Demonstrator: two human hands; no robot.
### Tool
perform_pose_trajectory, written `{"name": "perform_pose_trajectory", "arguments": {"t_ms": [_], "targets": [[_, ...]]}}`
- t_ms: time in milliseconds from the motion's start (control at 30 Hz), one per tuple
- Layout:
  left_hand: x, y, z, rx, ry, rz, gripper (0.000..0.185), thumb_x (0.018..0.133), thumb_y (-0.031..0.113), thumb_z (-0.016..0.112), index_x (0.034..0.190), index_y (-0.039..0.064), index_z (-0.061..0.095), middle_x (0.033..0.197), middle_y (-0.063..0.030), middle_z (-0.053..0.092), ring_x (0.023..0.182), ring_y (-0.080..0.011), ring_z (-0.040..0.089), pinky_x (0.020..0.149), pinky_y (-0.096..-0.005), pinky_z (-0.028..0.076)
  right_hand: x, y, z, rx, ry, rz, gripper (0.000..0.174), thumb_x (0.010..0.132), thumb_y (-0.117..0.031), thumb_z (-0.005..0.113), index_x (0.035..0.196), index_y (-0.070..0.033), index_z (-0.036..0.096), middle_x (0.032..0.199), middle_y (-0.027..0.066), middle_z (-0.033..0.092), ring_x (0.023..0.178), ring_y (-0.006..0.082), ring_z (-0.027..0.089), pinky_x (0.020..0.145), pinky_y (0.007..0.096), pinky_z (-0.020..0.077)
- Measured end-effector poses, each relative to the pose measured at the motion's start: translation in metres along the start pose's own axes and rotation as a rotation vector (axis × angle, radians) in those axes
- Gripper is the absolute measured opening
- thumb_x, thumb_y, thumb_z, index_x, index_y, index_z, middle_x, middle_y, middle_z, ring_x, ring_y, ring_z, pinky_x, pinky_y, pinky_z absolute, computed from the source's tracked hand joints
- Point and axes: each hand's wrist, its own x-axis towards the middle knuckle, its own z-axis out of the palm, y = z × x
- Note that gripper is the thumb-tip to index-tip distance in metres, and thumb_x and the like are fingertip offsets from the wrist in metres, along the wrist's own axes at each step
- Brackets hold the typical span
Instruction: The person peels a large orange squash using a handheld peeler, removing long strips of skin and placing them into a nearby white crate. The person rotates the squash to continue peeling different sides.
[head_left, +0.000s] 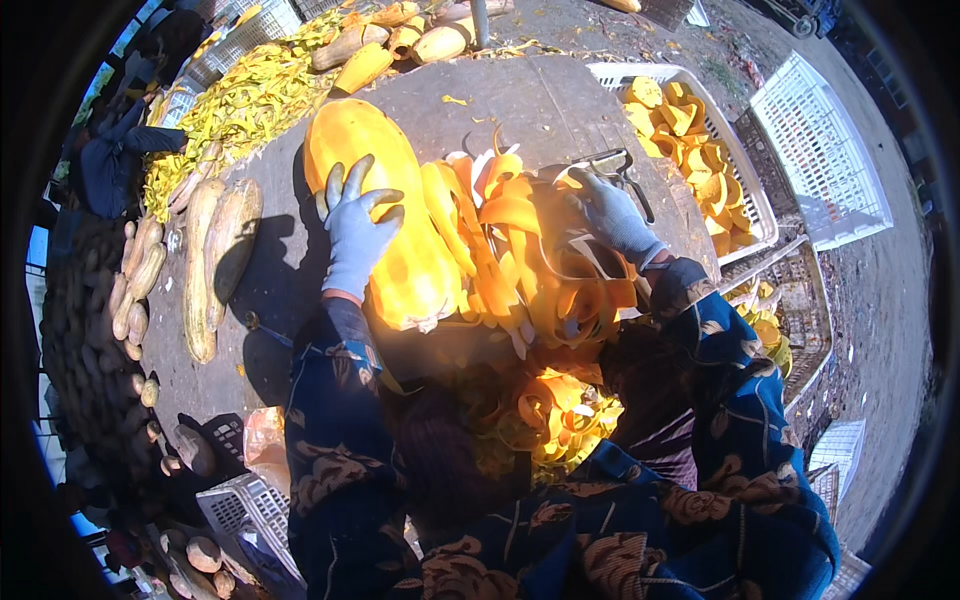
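A large peeled orange squash (382, 225) lies lengthwise on the board tabletop in front of me. My left hand (360, 225), in a pale glove with dark fingertips, rests on it with fingers spread. Long orange peel strips (517, 225) are heaped against its right side, some curling over the near edge. My right hand (611, 217), gloved too, is at the right end of this heap, its fingertips blurred by glare. A dark metal-framed tool (626, 169), perhaps a peeler, shows just beyond that hand. Whether the fingers grip it or a strip, I cannot tell.
Two unpeeled squashes (217, 255) lie at the left. Yellow peelings (247, 105) and more squashes (442, 43) are at the far side. A white crate (757, 187) holds orange pieces at the right. Peelings (562, 420) fill the space below the edge. A person (112, 165) sits far left.
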Motion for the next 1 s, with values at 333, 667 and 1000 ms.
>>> {"name": "perform_pose_trajectory", "arguments": {"t_ms": [333,667,1000], "targets": [[-0.001,0.004,-0.001,-0.009,0.012,-0.016,0.015,0.072,0.021,0.080,0.087,0.025,0.080,0.146,0.0018,0.051,0.144,-0.0351,0.031,0.117,-0.0572,0.018,0.011,-0.070,0.088,-0.341,-0.125,0.157,0.089,0.080,-0.046,0.073,0.148,-0.006,0.032,0.121,0.0280,0.058,0.110,0.0482,0.057,0.090,0.0552,0.0492],[-0.004,0.014,-0.008,0.030,0.028,0.004,0.021,0.074,0.026,0.078,0.094,0.019,0.079,0.142,-0.0008,0.053,0.139,-0.0329,0.035,0.115,-0.0544,0.020,-0.002,-0.068,0.099,-0.279,-0.064,0.122,0.068,0.076,-0.025,0.074,0.135,-0.007,0.045,0.121,0.0232,0.059,0.110,0.0466,0.058,0.089,0.0513,0.0521],[-0.025,0.123,0.015,-0.195,-0.259,-0.284,0.054,0.084,0.019,0.069,0.128,-0.009,0.055,0.137,-0.0291,0.051,0.121,-0.0426,0.056,0.103,-0.0449,0.046,-0.008,-0.070,0.097,-0.161,-0.046,0.223,0.070,0.078,-0.022,0.072,0.139,-0.008,0.042,0.127,0.0248,0.054,0.110,0.0480,0.058,0.089,0.0520,0.0528]]}}
